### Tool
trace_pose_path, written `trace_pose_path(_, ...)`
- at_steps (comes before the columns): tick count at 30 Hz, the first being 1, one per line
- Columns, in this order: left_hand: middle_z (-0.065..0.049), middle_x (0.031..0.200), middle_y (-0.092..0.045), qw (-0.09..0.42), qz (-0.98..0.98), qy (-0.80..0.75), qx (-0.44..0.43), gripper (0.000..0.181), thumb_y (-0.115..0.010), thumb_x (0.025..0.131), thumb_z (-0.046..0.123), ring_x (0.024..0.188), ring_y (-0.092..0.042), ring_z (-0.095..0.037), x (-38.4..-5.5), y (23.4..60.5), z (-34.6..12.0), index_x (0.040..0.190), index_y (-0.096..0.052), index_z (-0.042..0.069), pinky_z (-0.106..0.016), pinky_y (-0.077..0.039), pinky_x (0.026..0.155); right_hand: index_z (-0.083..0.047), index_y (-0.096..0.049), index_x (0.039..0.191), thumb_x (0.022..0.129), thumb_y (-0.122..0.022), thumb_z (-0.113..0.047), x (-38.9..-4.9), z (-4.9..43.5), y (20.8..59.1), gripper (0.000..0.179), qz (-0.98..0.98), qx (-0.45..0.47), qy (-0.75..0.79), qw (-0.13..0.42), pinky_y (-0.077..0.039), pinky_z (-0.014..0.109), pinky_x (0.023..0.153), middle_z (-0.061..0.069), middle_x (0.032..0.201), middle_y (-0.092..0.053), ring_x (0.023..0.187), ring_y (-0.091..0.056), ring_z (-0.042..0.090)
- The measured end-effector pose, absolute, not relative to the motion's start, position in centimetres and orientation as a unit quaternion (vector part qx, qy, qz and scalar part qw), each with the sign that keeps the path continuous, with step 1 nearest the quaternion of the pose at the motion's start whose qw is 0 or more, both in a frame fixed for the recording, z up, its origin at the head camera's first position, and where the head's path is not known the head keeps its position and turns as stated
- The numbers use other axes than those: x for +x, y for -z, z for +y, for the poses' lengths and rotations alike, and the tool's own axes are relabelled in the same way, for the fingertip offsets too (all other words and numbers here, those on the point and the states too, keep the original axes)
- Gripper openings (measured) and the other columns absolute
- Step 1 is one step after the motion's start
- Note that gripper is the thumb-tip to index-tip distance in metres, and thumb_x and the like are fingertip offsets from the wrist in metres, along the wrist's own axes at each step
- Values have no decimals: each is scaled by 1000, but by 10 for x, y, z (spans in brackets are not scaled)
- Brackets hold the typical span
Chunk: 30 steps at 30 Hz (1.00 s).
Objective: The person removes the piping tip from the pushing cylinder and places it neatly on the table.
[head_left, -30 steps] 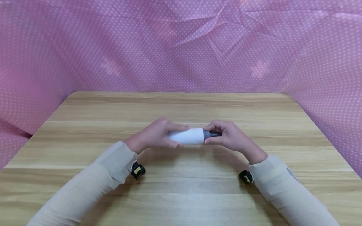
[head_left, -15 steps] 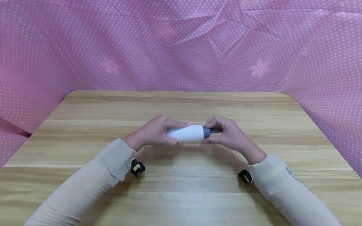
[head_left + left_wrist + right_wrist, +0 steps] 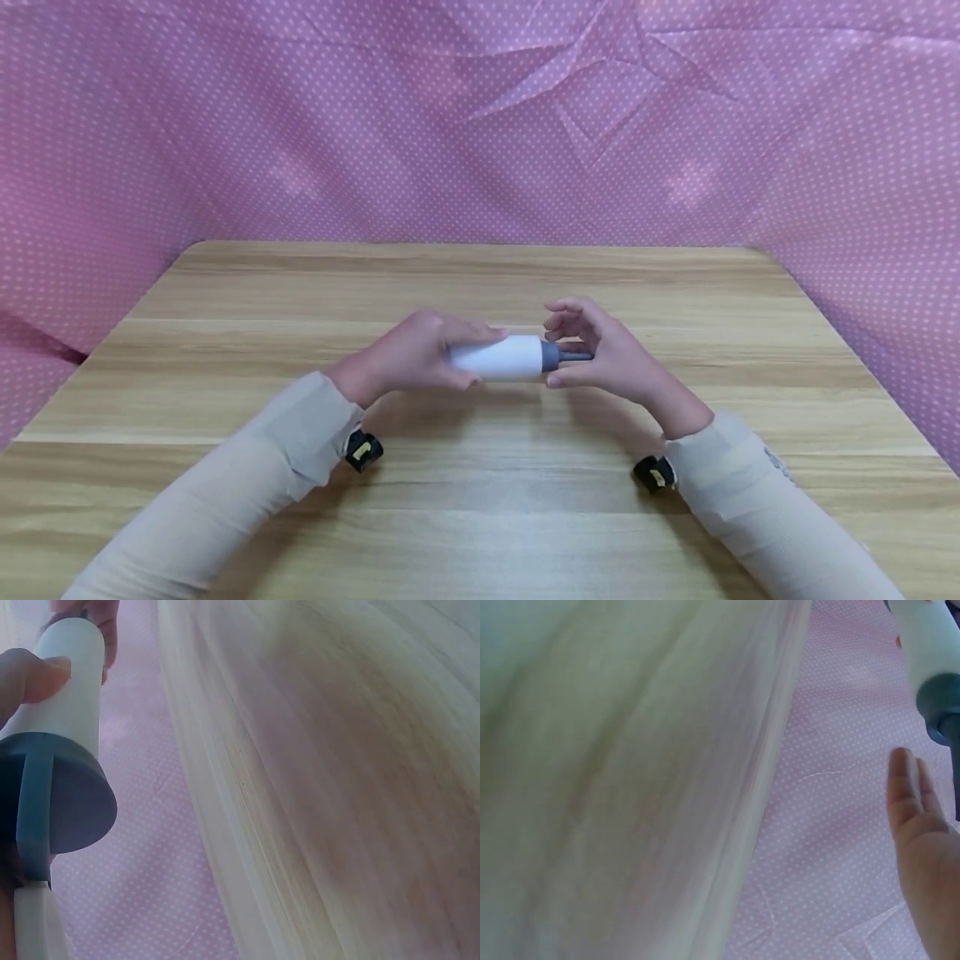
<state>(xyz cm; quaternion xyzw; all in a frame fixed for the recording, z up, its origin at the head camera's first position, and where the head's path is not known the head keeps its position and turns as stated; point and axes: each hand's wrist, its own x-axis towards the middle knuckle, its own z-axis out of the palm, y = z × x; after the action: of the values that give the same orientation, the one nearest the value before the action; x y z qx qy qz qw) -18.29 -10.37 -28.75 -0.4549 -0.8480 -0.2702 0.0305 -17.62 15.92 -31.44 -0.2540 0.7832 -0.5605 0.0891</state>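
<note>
A white cylindrical tool (image 3: 498, 357) lies sideways between the hands, above the table. Its right end has a dark grey collar (image 3: 550, 356) and a thin grey shaft (image 3: 955, 769). Toward the left wrist, the other end is a wide grey piece (image 3: 75, 791) with a bar and a white part below. The left hand (image 3: 420, 350) grips the white body, thumb along its near side. The right hand (image 3: 607, 354) is spread about the collar and shaft, fingers off them; in the right wrist view its fingers (image 3: 904, 787) are straight and beside the shaft.
The wood-grain table (image 3: 480, 483) spreads beneath both arms. Pink dotted cloth (image 3: 480, 125) hangs behind it and at both sides. A small black device sits at the left wrist (image 3: 363, 450) and another at the right wrist (image 3: 655, 473).
The right hand had its fingers pinched on the grey collar; now they have opened and lifted away from it. The left hand keeps its grip, and the tool has barely shifted.
</note>
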Motion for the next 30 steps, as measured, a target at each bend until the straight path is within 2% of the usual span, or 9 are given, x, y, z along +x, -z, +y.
trace_pose_path(6,-8,115,-63,62,-841,248,-478,55,-79,66,13,101,-62,-24,-180,288,-102,118,-61,9,-33,-53,84,-12,-29,136,77,-72,-16,-175,162,314,73,773,-234,570,150,-51,35,83,18,119,-49,102,-55,27)
trace_pose_path(11,-8,114,-63,76,-841,231,-482,55,-79,66,14,100,-63,-24,-179,287,-101,117,-61,10,-33,-53,83,-9,-37,132,83,-65,-21,-175,161,314,58,782,-239,552,164,-53,34,79,18,109,-56,92,-59,23)
trace_pose_path(18,-8,116,-62,83,-842,220,-485,55,-79,66,15,100,-63,-24,-178,286,-100,118,-60,9,-31,-52,84,1,-46,122,93,-50,-23,-174,160,315,38,768,-244,563,182,-56,36,74,21,100,-56,84,-62,22)
trace_pose_path(23,-8,116,-62,89,-841,216,-488,56,-79,66,15,101,-62,-24,-178,288,-100,118,-60,9,-31,-52,84,2,-50,116,95,-46,-24,-174,160,315,34,774,-243,558,175,-56,35,71,21,99,-59,80,-64,23)
trace_pose_path(30,-8,116,-62,86,-841,216,-489,55,-77,67,14,102,-62,-24,-177,288,-101,119,-59,10,-30,-52,84,2,-52,113,92,-51,-19,-173,159,315,30,775,-240,560,167,-57,35,69,18,92,-61,76,-64,20)
